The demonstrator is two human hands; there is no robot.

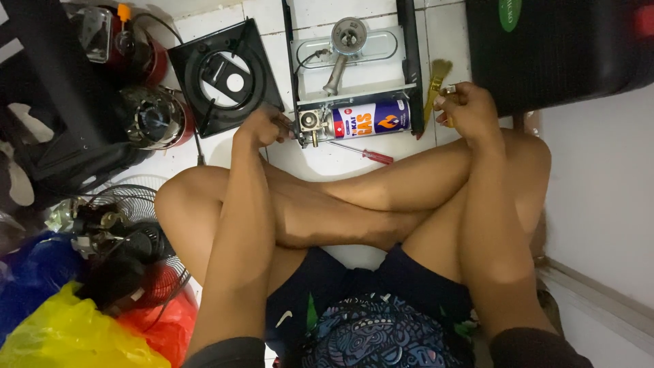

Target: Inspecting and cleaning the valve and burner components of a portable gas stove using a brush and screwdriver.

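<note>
Left hand (264, 127) rests with its fingers curled on the metal valve and regulator block (308, 125) at the front corner of an opened portable gas stove (351, 65), pinching or pressing that fitting; how tightly cannot be told. Lying in the stove's bay just beside this hand is the cylindrical gas canister with blue, white and orange label (371, 120). Its long axis runs side to side across the view, nozzle end pointing toward the left hand and into the valve block, base end toward the right. This hand is plainly the nearer one to the nozzle joint.

Right hand (470, 109) sits just past the canister's base end, closed around a small object of which only a yellowish bit shows; a yellow-bristled brush (436, 85) lies just beside it on the tiled floor (327, 160).

A red-handled screwdriver (364, 154) lies on the floor in front of the canister, slanted, handle toward the right. Farther left rests the stove's detached black square top plate (225, 75).
</note>
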